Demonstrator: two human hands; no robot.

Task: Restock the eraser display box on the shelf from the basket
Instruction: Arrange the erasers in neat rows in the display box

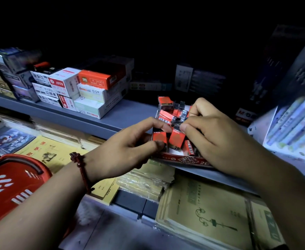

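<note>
Left hand (130, 147), right hand (216, 138) on erasers (177, 139) in shelf-edge display box (184, 160)

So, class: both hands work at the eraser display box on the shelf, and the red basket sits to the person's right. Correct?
No: the head view shows the red basket on the person's left. The left hand and right hand are at the eraser display box.

Red basket (12, 186) cut off by the left edge. Display box (188, 160) partly hidden behind left hand (124, 150) and right hand (216, 139). Small print on erasers (177, 139) unreadable. Hanging packs (292, 120) blurred; shelf back lost in darkness.
</note>
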